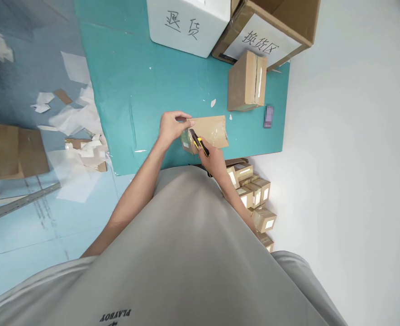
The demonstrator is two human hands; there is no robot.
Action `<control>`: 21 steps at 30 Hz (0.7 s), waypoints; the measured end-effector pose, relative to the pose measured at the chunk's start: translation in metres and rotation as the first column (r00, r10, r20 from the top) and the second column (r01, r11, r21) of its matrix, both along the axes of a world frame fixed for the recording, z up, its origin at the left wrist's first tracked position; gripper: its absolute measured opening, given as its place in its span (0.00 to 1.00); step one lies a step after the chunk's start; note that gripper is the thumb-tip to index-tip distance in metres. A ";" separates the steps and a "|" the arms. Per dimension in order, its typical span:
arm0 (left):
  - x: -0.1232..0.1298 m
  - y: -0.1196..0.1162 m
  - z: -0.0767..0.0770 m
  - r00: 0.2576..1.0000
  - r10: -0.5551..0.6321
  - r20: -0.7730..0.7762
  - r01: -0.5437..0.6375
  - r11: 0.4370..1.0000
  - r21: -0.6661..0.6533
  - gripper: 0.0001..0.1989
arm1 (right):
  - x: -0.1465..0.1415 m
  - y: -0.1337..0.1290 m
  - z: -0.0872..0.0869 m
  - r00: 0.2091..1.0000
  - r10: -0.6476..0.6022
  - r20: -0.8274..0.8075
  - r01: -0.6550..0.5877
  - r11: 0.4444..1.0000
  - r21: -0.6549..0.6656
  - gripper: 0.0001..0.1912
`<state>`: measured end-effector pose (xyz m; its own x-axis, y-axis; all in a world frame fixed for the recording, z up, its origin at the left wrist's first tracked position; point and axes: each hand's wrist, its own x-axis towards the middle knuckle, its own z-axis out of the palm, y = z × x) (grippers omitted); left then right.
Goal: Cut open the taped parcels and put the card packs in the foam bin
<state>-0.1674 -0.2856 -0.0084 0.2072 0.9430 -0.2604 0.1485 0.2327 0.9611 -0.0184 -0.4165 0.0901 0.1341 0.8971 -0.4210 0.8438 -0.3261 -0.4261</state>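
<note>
A small cardboard box (211, 126) with shiny clear tape lies near the front edge of the green-topped table (183, 86). My left hand (173, 125) grips its far left corner, thumb on top and fingers curled behind. In my right hand (213, 159) is a yellow and black utility knife (199, 142), fingers wrapped round its handle. The knife's tip points up and left, at the taped left end of the box, close to my left thumb. Whether the blade has cut into the tape is too small to tell.
Behind stand a white bin (189, 27) and an open carton (274, 31), both with handwritten labels. A closed box (245, 83) and a blurred purple item (268, 116) sit at right. Several boxes (254, 190) are stacked below; paper scraps (74, 117) litter the floor at left.
</note>
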 end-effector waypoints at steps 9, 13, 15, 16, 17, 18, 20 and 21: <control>0.004 -0.011 0.002 0.995 0.070 -0.067 -0.068 0.997 0.032 0.12 | -0.007 -0.021 0.019 0.990 0.035 0.140 -0.018 0.993 -0.117 0.27; 0.004 -0.016 0.005 0.993 0.092 -0.071 -0.090 0.995 0.032 0.12 | -0.010 -0.034 0.032 0.977 0.138 0.165 -0.107 0.977 -0.187 0.26; 0.005 -0.017 0.005 0.992 0.098 -0.076 -0.095 0.995 0.042 0.11 | -0.013 -0.040 0.038 0.967 0.182 0.178 -0.141 0.966 -0.219 0.26; 0.005 -0.016 0.005 0.992 0.096 -0.077 -0.093 0.995 0.045 0.12 | -0.014 -0.043 0.041 0.965 0.186 0.186 -0.143 0.964 -0.223 0.27; 0.005 -0.016 0.005 0.993 0.091 -0.074 -0.088 0.995 0.045 0.12 | -0.014 -0.046 0.044 0.965 0.180 0.189 -0.138 0.967 -0.216 0.27; 0.005 -0.016 0.005 0.994 0.080 -0.068 -0.077 0.996 0.044 0.13 | -0.012 -0.049 0.046 0.969 0.166 0.182 -0.129 0.971 -0.199 0.27; 0.003 -0.017 0.005 0.997 0.059 -0.053 -0.056 0.997 0.045 0.15 | -0.001 -0.054 0.049 0.983 0.109 0.148 -0.088 0.987 -0.138 0.27; 0.002 -0.018 0.007 0.997 0.051 -0.052 -0.048 0.998 0.051 0.16 | 0.008 -0.055 0.050 0.990 0.057 0.131 -0.045 0.995 -0.093 0.28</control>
<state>-0.1655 -0.3040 -0.0012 0.1468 0.9639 -0.2221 0.1888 0.1931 0.9629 -0.0107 -0.4717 0.1397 0.1498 0.8636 -0.4813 0.9076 -0.3132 -0.2794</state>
